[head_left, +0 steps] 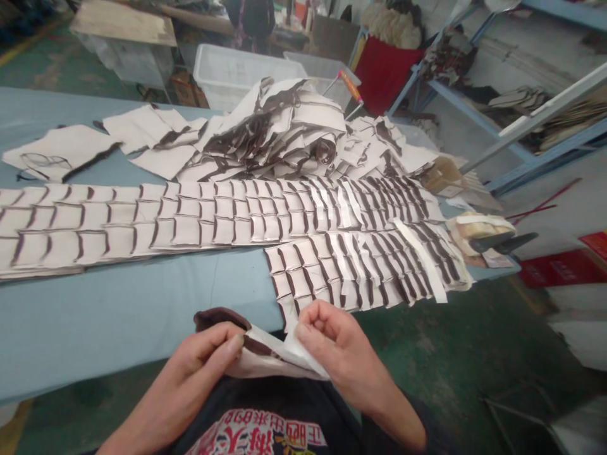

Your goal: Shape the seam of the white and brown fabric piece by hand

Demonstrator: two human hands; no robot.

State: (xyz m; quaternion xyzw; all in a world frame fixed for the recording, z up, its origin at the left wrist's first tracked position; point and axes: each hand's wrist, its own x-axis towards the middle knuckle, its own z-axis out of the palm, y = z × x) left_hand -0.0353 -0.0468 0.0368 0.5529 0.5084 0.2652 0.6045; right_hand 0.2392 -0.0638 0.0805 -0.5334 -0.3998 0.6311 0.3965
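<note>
My left hand (208, 357) pinches the edge of a fabric piece (265, 367), pale on one face with a dark brown border, held in front of my body. Across from it my right hand (332, 341) is closed on a white strip (300, 349) that lies along the same piece; how far the strip is fixed to the fabric I cannot tell. Just beyond my fingers lies a short panel of overlapped pale and brown pieces (303, 268). Several white strips (422, 259) rest on that panel.
A long row of overlapped pieces (190, 218) runs across the blue table (165, 303). Behind it rises a heap of loose pieces (284, 133). Glasses (45, 161) lie on fabric at left. Scissors (502, 240) and a tape roll (484, 224) sit at the right end. A person (251, 22) stands beyond white bins (237, 69).
</note>
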